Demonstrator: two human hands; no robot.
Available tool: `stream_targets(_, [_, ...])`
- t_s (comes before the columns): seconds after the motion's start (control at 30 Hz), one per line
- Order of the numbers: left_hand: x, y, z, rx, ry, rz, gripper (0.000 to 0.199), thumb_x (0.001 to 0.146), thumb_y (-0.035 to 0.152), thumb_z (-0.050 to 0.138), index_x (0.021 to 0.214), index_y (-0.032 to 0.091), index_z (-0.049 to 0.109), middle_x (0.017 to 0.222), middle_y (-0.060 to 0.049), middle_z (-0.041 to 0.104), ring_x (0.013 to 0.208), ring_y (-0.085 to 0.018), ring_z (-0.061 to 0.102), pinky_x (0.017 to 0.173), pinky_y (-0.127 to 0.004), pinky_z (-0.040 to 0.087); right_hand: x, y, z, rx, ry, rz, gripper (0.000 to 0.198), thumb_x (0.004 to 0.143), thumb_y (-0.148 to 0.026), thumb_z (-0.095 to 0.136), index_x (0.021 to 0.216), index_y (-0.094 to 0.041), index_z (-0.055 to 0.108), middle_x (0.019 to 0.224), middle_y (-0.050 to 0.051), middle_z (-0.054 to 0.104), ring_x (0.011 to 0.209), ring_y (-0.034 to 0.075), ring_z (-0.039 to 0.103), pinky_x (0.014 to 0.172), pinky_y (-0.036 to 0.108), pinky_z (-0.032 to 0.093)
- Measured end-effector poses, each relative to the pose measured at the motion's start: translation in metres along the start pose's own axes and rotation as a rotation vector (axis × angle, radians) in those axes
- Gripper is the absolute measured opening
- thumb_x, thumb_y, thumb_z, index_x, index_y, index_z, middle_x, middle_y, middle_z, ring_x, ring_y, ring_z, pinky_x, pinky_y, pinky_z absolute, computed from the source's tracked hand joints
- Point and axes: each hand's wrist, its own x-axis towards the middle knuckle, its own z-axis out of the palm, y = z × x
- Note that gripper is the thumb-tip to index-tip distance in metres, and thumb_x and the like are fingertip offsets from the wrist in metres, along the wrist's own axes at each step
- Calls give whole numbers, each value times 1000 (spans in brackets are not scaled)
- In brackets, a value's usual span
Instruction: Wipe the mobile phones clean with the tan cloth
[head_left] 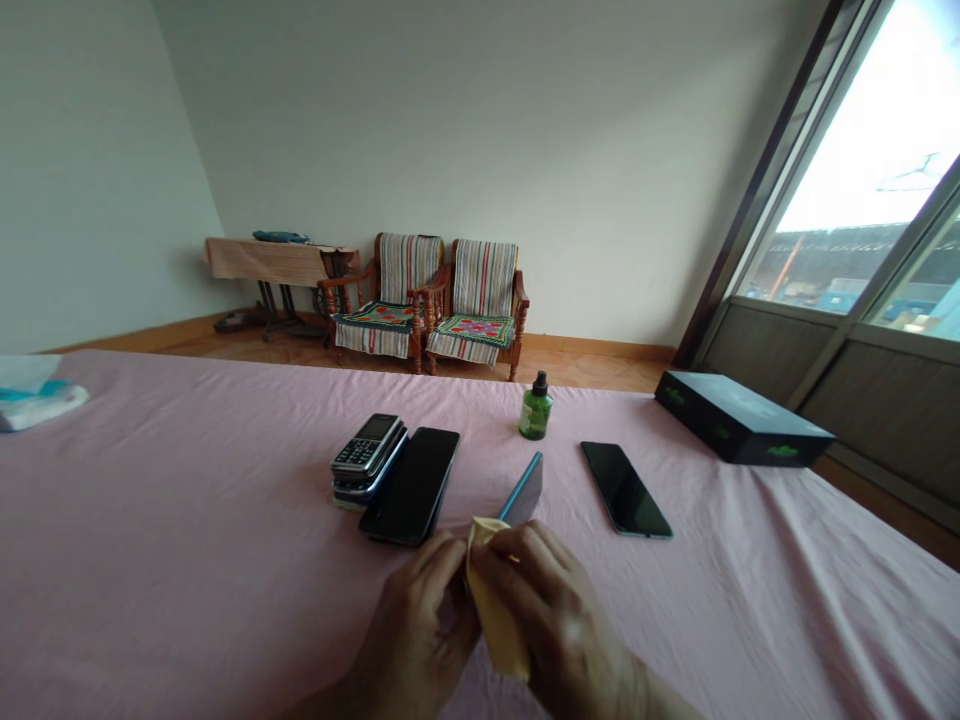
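Note:
Close in front of me, a smartphone (524,492) with a blue edge is tilted up on its side, its lower part covered by my hands. My left hand (421,622) is closed round the near end of it. A yellow cloth (498,625) is pinched in my right hand (551,610) and pressed against the phone's edge. Left of the hands lies a black smartphone (415,487), apparently on top of another. Beside it stands a stack of keypad phones (369,447). Another black smartphone (626,488) lies flat on the right.
A green spray bottle (535,407) stands upright beyond my hands. A black box (739,415) lies at the right edge of the pink-covered table (187,560). At the far left is a tissue pack (41,400). Two wooden chairs (480,290) stand by the wall.

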Motion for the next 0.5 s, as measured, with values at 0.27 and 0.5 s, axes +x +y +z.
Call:
stream_targets(0.27, [-3,4,1,198,-14,89,17,87,9,46,95,20,57,79,-1,56,68,-16,57,64,-26,46,-7,45,1,-27,82,225,44,82,2,46,118,-18,59,101,10,55,89,21,55,73,32,51])
stream_targets(0.5, [-1,6,-3,192,-68,68,15,89,14,45,99,20,56,79,-1,57,67,-16,58,64,-27,46,-12,82,-7,-155,221,465,43,73,1,48,106,-16,68,95,8,58,83,19,58,70,28,49])
